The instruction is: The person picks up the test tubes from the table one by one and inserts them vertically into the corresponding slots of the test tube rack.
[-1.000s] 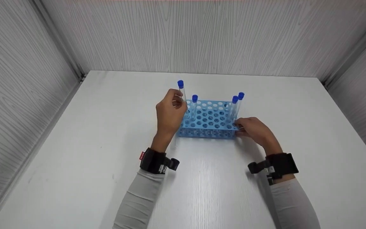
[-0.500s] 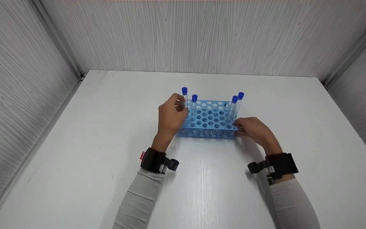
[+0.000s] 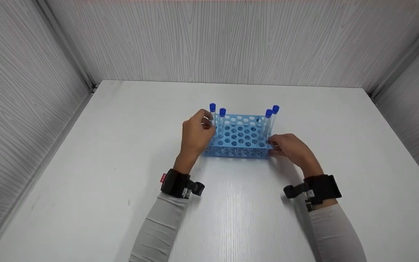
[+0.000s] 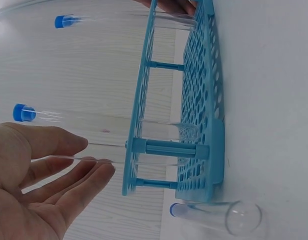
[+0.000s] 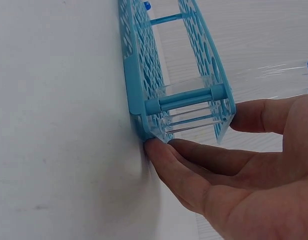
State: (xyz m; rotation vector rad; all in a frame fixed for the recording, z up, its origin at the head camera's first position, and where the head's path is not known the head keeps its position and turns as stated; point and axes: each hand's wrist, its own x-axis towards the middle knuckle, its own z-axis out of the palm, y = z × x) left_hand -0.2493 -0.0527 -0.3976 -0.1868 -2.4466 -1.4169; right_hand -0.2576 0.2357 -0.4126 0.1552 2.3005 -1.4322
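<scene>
My left hand (image 3: 196, 133) pinches a clear blue-capped test tube (image 4: 106, 151) between thumb and fingertips. The tube stands through the top plate at the left end of a blue test tube rack (image 3: 238, 147), its lower part showing between the plates in the left wrist view. Close beside it, another capped tube (image 3: 222, 117) stands in the rack. My right hand (image 3: 291, 147) grips the rack's right end, thumb at the top plate and fingers (image 5: 179, 170) at the base. Two more tubes with blue caps (image 3: 268, 113) stand near that end.
A loose blue-capped tube (image 4: 209, 212) lies on the white table (image 3: 238, 218) just outside the rack's left end. Grey wood-grain panels (image 3: 231, 43) rise behind the table and at both sides.
My left hand has lowered the test tube and shifted it slightly right, down into the rack, its cap dropping nearly level with the neighbouring one. The right hand and the rack stay in place.
</scene>
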